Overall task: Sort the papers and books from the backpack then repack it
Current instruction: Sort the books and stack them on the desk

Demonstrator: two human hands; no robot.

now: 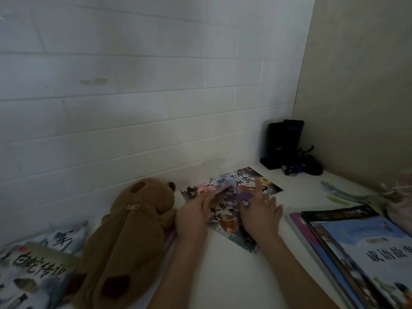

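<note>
Backpack (124,241), brown and plush with a bear-like head and a zip along its back, lies on the white table (223,275) at the left, its head pointing toward the white brick-pattern wall (133,85). A stack of books (361,253) sits at the right edge of the table, the top one pale blue with large dark characters on its cover, with pink and dark covers showing beneath it. More picture books (33,268) lie at the lower left, partly tucked behind the backpack. In the middle of the table, just beside the backpack's head, lies a colourful picture book (231,197), flat and turned at an angle. The left hand (194,215) grips that book's near left edge, fingers curled around a thin layer of pages or cover lifted slightly off the rest. The right hand (258,212) rests palm down on the book's cover, fingers spread. In the far corner stands a black box-shaped device (281,143) against the wall, with a dark tangle of cord or straps (305,163) just beside it; what it is cannot be told.
</note>
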